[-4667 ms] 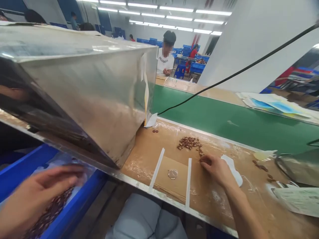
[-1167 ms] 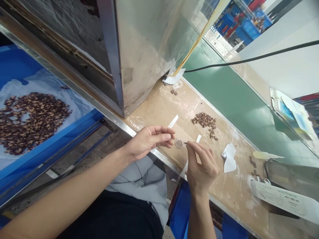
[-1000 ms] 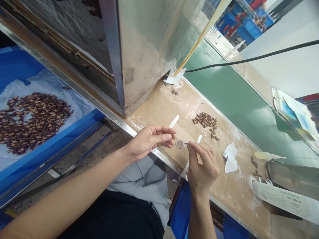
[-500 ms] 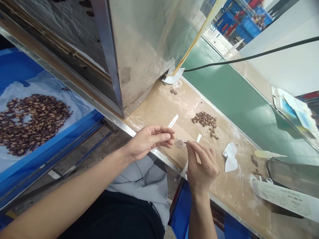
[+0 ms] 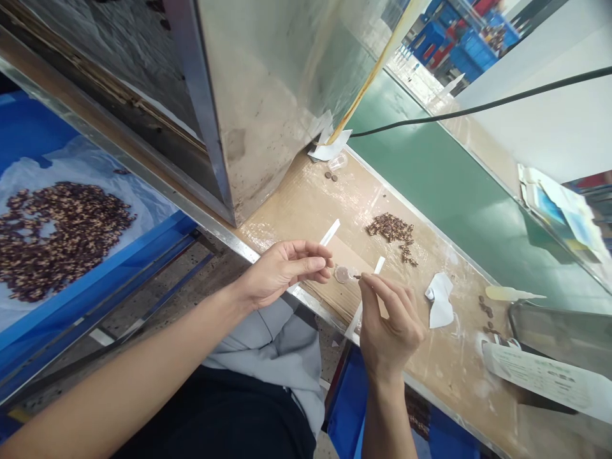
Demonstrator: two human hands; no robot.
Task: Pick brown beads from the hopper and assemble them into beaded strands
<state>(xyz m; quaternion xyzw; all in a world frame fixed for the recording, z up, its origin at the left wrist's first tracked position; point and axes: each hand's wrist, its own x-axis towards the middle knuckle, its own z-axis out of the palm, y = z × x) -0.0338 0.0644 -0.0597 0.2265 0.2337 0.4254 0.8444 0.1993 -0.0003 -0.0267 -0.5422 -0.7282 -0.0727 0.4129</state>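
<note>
My right hand (image 5: 389, 312) pinches a small dark piece (image 5: 357, 276) between thumb and fingertips, above the front edge of the bench. My left hand (image 5: 291, 271) is beside it, its thumb pressed to curled fingers; whatever these hold, if anything, is hidden. Between the two hands a small round clear disc (image 5: 342, 274) shows against a cardboard pad (image 5: 351, 252). White strips of tape (image 5: 331, 232) run along the pad's sides. Beyond my hands a loose pile of small brown two-tone pieces (image 5: 389, 227) lies on the bench.
A large metal box (image 5: 268, 121) stands at the left. The blue tray (image 5: 157, 236) below holds many brown pieces on white sheeting. Crumpled white paper (image 5: 440, 303), a pale dropper bottle (image 5: 511, 294) and a clear container (image 5: 554, 331) are at the right. A dark cable (image 5: 478, 105) hangs across.
My right hand has shifted very slightly right and down, with the small dark piece still pinched. The left hand is nearly still. The whole view has drifted slightly.
</note>
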